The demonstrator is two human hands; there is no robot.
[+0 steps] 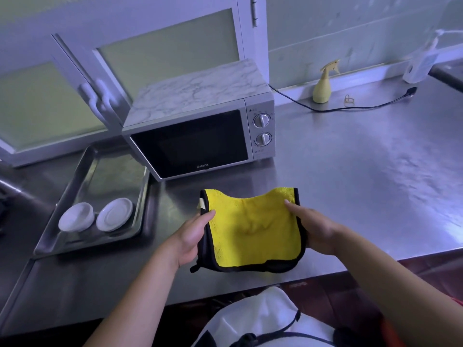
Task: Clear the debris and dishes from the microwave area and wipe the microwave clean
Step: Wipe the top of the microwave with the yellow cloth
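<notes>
Both left hand (193,236) and right hand (318,231) grip a yellow cloth (253,229) above seemingly steel counter (350,184), before the microwave (190,144).

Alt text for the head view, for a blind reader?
The left hand and right hand hold a yellow cloth over a steel counter, in front of a closed microwave. A metal tray with two white dishes sits left of it; a yellow spray bottle stands to the right.

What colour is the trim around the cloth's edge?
Black, bordering the yellow cloth; the head view shows it.
</notes>
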